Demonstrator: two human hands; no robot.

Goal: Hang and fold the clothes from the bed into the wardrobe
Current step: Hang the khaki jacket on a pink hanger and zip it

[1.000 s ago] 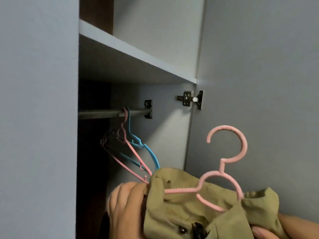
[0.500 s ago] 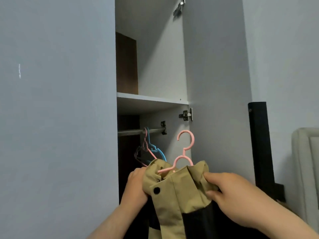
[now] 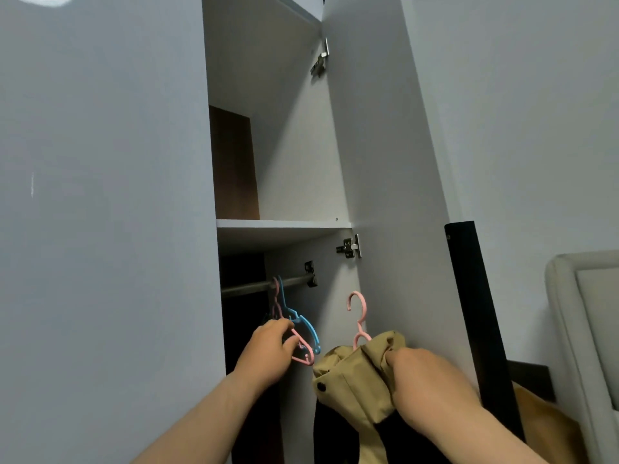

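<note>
- sliding the empty pink plastic hanger (image 3: 303, 358), held in the left hand (image 3: 268, 351)'s curled fingers, toward 9 o'clock clears the grey metal rail (image 3: 254, 287).
- right hand (image 3: 425, 376) fingers grip the khaki cloth jacket (image 3: 351, 380); hook it at 11 o'clock.

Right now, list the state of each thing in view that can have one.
wardrobe door: open.
khaki jacket: on the loaded hanger, gripped by the right hand.
loaded hanger: hook free, not yet on the rail.
empty pink hanger: hooked on the rail, gripped by the left hand.
blue hanger: hooked on the rail, empty.
</note>
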